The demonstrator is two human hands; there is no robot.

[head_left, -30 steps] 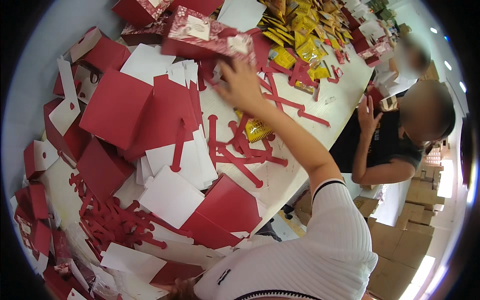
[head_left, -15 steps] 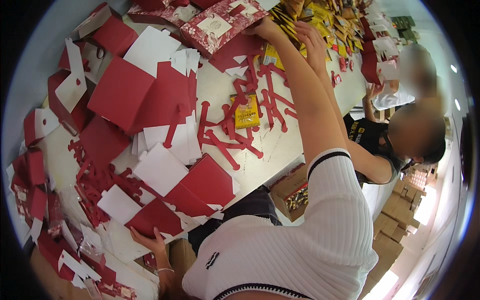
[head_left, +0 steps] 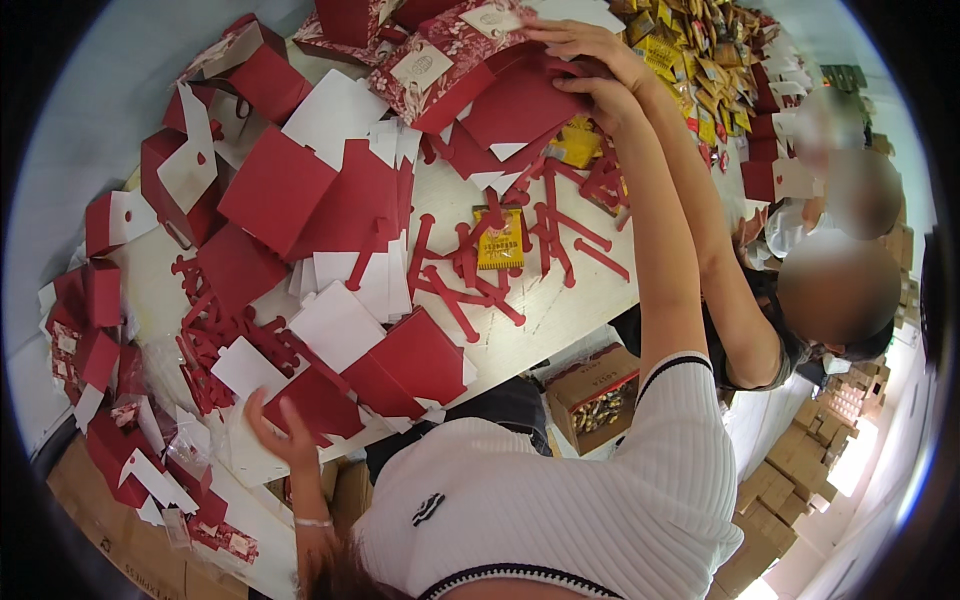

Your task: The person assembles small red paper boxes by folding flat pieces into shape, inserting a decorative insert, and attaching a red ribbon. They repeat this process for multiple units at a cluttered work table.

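Note:
My left hand (head_left: 290, 428) is raised at the table's near edge, fingers apart and slightly blurred. It is beside a flattened red carton with white flaps (head_left: 318, 400) and holds nothing. My right arm reaches far across the table. The right hand (head_left: 608, 98) curls its fingers at the right edge of a dark red carton (head_left: 520, 105), which lies beside a red floral gift box (head_left: 440, 65). A co-worker's hand (head_left: 592, 45) stretches over mine toward that box. Near the middle, a yellow snack packet (head_left: 500, 240) lies among red strap strips (head_left: 450, 300).
Stacked red and white cartons (head_left: 275, 195) cover the left of the table, with folded boxes (head_left: 130, 450) beyond. Yellow packets (head_left: 690, 60) are heaped at the far right. Co-workers stand to the right. A cardboard box of small wrapped items (head_left: 590, 400) is below the table edge.
My left hand has lifted off the flattened carton and spread its fingers. My right hand has shifted right and slightly down. The co-worker's hand has moved across above it, toward the floral box.

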